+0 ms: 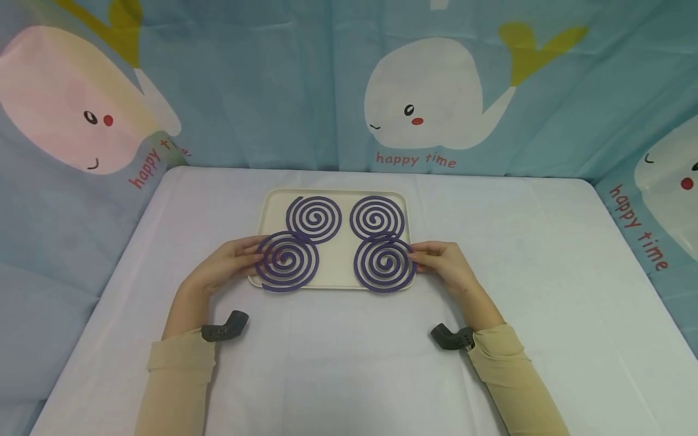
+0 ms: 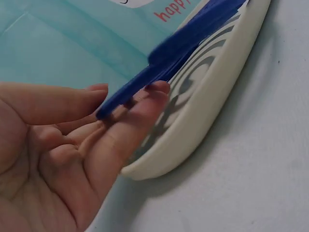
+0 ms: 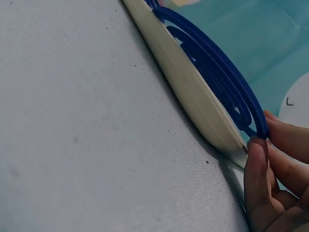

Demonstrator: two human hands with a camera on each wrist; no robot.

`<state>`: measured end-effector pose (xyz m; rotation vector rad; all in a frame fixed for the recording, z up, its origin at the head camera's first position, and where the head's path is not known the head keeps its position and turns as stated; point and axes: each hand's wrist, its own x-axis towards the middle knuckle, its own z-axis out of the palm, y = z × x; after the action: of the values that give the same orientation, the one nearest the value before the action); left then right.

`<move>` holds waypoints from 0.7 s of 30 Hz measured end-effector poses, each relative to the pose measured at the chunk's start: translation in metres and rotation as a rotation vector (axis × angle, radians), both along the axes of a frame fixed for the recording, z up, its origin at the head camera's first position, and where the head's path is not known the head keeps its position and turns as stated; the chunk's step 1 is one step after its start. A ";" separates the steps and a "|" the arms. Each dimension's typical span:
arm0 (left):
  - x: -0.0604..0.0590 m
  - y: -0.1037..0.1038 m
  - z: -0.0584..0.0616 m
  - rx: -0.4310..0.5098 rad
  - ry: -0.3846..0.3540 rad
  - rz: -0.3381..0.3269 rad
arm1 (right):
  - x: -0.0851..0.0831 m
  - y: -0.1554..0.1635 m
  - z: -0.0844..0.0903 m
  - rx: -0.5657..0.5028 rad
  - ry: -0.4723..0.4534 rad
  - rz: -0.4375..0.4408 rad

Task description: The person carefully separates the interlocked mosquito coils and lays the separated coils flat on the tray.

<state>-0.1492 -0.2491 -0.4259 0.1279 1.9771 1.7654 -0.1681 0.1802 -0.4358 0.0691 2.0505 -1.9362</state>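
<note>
A cream tray (image 1: pixel 337 266) bears several purple-blue spiral mosquito coils. My left hand (image 1: pixel 226 265) pinches the outer edge of the front left coil (image 1: pixel 286 261), its fingers under the spiral and partly seen through it. In the left wrist view that coil (image 2: pixel 130 91) tilts above the tray's rim. With thumb and fingers, my right hand (image 1: pixel 444 264) grips the right edge of the front right coil (image 1: pixel 388 262); the right wrist view shows this coil (image 3: pixel 227 72) raised at that edge. Both front coils overlap the back left coil (image 1: pixel 314 219) and back right coil (image 1: pixel 375 219).
The tray lies on a white-covered table (image 1: pixel 518 254). Behind and at the sides hangs a blue curtain (image 1: pixel 272 91) printed with whales. Dark wrist devices, one on the left (image 1: pixel 226 327) and one on the right (image 1: pixel 451 337), sit at the sleeve cuffs.
</note>
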 end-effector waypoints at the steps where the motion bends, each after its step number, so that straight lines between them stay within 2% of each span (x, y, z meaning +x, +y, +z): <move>1: 0.000 -0.001 -0.001 0.008 0.005 0.004 | 0.000 0.000 0.000 0.002 0.004 -0.003; 13: -0.001 -0.003 0.001 0.053 0.066 0.123 | 0.000 0.002 0.000 0.036 0.046 0.018; 16: 0.001 -0.006 0.000 0.132 0.069 0.149 | 0.000 0.004 0.000 0.036 0.044 0.026; 21: 0.008 -0.012 -0.007 0.340 0.037 0.193 | 0.001 0.006 -0.001 0.058 0.041 0.039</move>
<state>-0.1411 -0.2615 -0.4325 0.0838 1.7459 2.2293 -0.1670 0.1861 -0.4369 0.0026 2.1181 -1.8706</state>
